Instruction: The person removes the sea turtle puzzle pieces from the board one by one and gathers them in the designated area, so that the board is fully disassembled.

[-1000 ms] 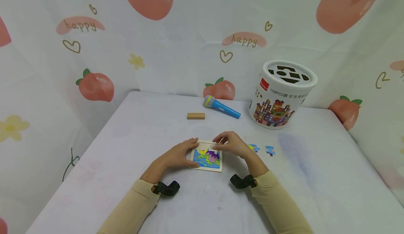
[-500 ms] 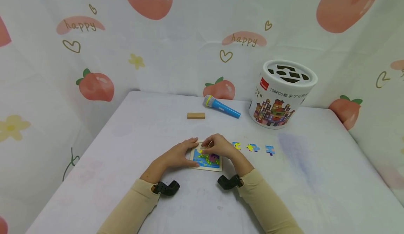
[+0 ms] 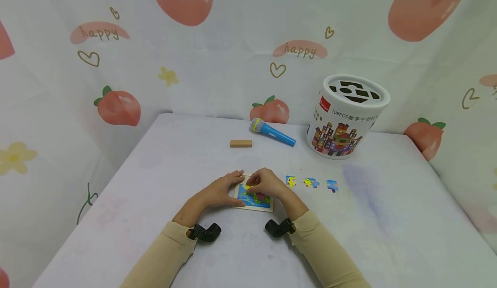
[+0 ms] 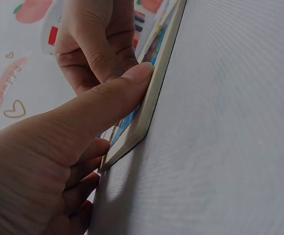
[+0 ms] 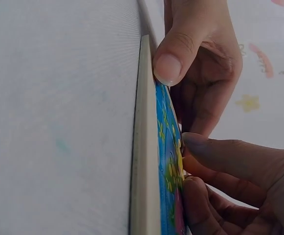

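Head view: white surface (image 3: pixel 240 253) fills lower half of frame, bluish smudge right of centre. Behind it, pale backdrop cloth (image 3: pixel 221 72) printed with peaches, hearts, flowers and "happy". Both forearms, in tan sleeves, enter from bottom edge. Left hand (image 3: pixel 221 189) spread at left side of puzzle frame (image 3: pixel 256 209), mid-frame; fingers toward its top corner, thumb at lower corner. Right hand (image 3: pixel 269 184) bent over the frame's upper part, thumb and fingers brought together; cannot tell whether a piece is pinched. Puzzle frame lies flat, blue picture partly assembled inside. Three loose puzzle pieces (image 3: pixel 311 182) lie in a row, right of centre. Bucket (image 3: pixel 339 128), upper right, has cut-out shapes in top; contents not visible. Blue microphone (image 3: pixel 273 132) and wooden block (image 3: pixel 241 143) lie above centre.

Left wrist view: surface at right, cloth at upper left. Left thumb rests extended on the frame's pale rim, near centre; right hand's fingers point down just behind it.

Right wrist view: surface at left. Right thumb and fingers, lower right, touch the blue-and-yellow picture; left thumb meets the frame's upper end, top centre.
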